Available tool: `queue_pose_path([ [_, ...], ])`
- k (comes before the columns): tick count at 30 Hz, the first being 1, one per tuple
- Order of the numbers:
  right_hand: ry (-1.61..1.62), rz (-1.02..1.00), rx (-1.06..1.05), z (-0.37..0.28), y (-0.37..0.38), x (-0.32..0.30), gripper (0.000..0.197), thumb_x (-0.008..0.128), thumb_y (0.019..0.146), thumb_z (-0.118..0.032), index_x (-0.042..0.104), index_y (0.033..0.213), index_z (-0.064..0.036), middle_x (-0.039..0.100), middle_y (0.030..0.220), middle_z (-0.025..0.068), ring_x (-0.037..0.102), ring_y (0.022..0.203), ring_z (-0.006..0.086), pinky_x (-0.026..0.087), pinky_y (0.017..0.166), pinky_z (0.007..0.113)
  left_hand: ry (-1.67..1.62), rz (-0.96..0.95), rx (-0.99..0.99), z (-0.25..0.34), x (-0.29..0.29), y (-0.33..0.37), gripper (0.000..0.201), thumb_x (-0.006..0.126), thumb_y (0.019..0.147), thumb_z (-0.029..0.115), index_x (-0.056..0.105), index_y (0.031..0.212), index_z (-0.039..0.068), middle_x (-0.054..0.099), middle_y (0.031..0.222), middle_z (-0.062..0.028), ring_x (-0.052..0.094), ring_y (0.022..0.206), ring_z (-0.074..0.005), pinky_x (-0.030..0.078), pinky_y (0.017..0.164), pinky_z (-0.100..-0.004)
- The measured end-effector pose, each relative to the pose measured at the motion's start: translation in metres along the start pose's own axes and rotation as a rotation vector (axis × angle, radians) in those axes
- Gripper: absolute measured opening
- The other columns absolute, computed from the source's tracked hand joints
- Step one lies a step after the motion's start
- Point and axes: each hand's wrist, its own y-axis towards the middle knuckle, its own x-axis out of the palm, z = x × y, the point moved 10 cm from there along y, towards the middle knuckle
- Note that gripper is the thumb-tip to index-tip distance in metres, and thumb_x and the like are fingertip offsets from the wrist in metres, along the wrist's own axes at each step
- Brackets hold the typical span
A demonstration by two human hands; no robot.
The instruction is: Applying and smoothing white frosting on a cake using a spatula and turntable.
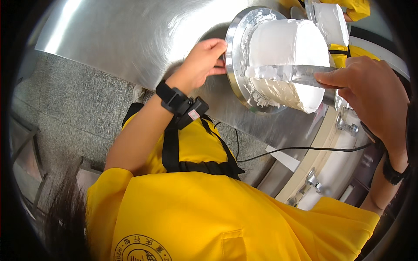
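Note:
A tall round cake (283, 48) covered in white cream stands on a silver metal turntable (231, 65). My left hand (198, 63) is at the turntable's left rim, with thumb and fingers closed about its edge. In my right hand (368, 85) is an icing spatula (300, 73), its long metal blade lying along the cake's near side. White cream coats part of the blade. The cream is uneven near the cake's base, and some is smeared over the turntable. My right palm hides the spatula's handle.
A shiny metal table (126, 48) lies under the turntable. Another white cake (332, 24) and a co-worker's yellow sleeve (358, 8) are at the far right. Metal taps (347, 124) line a pale ledge to my right. A black cable (300, 148) runs across below the table's edge.

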Motion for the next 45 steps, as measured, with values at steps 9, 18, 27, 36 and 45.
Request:
queue_pose_path([
  [9,0.091,0.152,-0.068,0.010,0.002,-0.009,0.028,0.063,0.070,0.002,0.064,0.095,-0.0097,0.061,0.089,0.0095,0.057,0.075,0.0213,0.045,0.068,0.028,-0.001,-0.004,-0.075,-0.016,-0.007,-0.019,0.023,0.045,0.087,0.022,0.053,0.095,0.003,0.053,0.090,-0.0048,0.054,0.079,-0.0167,0.049,0.071,-0.0296],
  [18,0.342,0.323,-0.025,0.103,0.006,-0.028,0.028,0.050,0.080,0.000,0.056,0.105,-0.0098,0.055,0.096,0.0060,0.048,0.072,0.0121,0.041,0.064,0.022,0.145,-0.188,-0.174,-0.028,0.000,-0.025,0.026,0.044,0.087,0.026,0.050,0.099,0.003,0.052,0.096,-0.0056,0.054,0.085,-0.0165,0.048,0.075,-0.0319],
  [27,0.327,0.145,0.095,0.091,0.020,-0.015,0.026,0.056,0.078,-0.002,0.060,0.102,-0.0094,0.056,0.092,0.0071,0.049,0.069,0.0163,0.040,0.061,0.023,-0.118,-0.024,-0.026,-0.013,-0.022,0.003,0.017,0.045,0.087,0.021,0.052,0.088,0.006,0.053,0.084,-0.0015,0.053,0.074,-0.0119,0.047,0.071,-0.0282],
  [36,0.210,0.242,0.071,0.059,-0.001,-0.044,0.036,0.057,0.066,0.008,0.063,0.097,-0.0093,0.058,0.080,0.0114,0.051,0.073,0.0225,0.040,0.070,0.028,-0.124,-0.002,-0.044,-0.012,-0.022,-0.002,0.016,0.046,0.086,0.020,0.051,0.088,0.005,0.052,0.084,-0.0023,0.053,0.074,-0.0125,0.047,0.070,-0.0283],
  [45,0.230,0.121,0.102,0.082,0.000,-0.027,0.030,0.055,0.075,0.004,0.061,0.101,-0.0092,0.055,0.097,0.0090,0.053,0.079,0.0201,0.042,0.073,0.024,-0.076,-0.030,-0.068,-0.018,-0.021,0.000,0.021,0.042,0.089,0.026,0.051,0.093,0.007,0.053,0.089,-0.0006,0.050,0.077,-0.0094,0.043,0.073,-0.0282],
])
